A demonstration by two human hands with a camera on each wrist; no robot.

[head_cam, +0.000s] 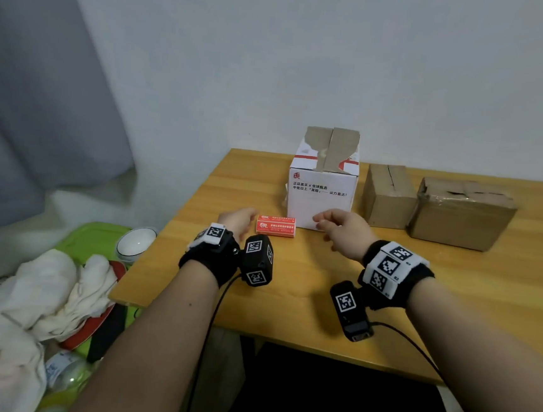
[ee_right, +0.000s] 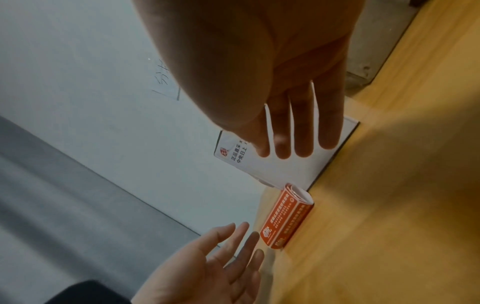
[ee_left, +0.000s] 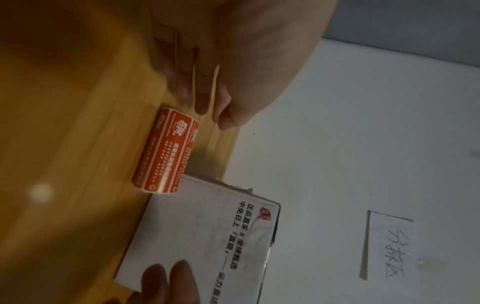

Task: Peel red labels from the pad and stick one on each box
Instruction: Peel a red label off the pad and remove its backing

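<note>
A red label pad lies on the wooden table, just in front of a white printed box. Two brown cardboard boxes stand to the right of it. My left hand hovers open at the pad's left end, fingers straight, apart from the pad. My right hand is open over the table before the white box, fingers straight, holding nothing. The right wrist view shows the pad with a curled top sheet, between both hands.
Left of the table lie a green board, a white bowl and crumpled white cloths. A grey curtain hangs at left. A white wall backs the table. Cables run from both wrist cameras over the table's front edge.
</note>
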